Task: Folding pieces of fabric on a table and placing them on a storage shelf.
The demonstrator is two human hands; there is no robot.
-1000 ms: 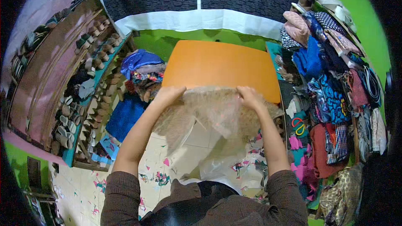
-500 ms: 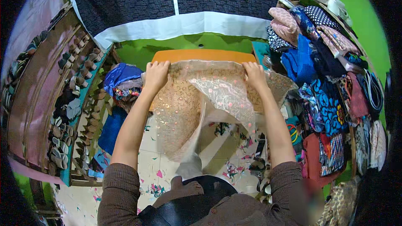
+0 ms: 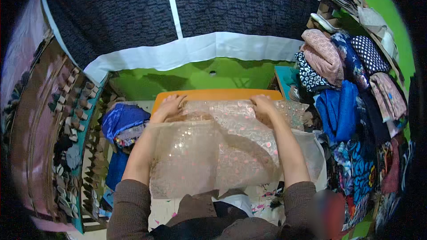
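Observation:
A sheer beige fabric point(image 3: 187, 160) with gold and pink sequins is spread over an orange tabletop point(image 3: 218, 94), its near part hanging toward my lap. Near the far left of its edge, my left hand point(image 3: 168, 108) rests on the cloth with fingers apart. Opposite it, my right hand point(image 3: 264, 107) lies at the far right of the same edge, fingers stretched forward. Folds and a doubled layer show through the sheer material. Only a strip of orange remains visible beyond the cloth.
Shoe lasts stand in rows on a shelf point(image 3: 78, 151) at left, beside a blue cloth bundle point(image 3: 126, 122). Folded fabrics point(image 3: 340, 109) are piled high at right. A dark curtain point(image 3: 240, 9) hangs ahead. Coloured scraps point(image 3: 262, 206) litter the floor.
The fabric was held up, draped between my closed hands; now it lies flatter across the tabletop. My fingers have loosened from its far edge. The view has tilted upward.

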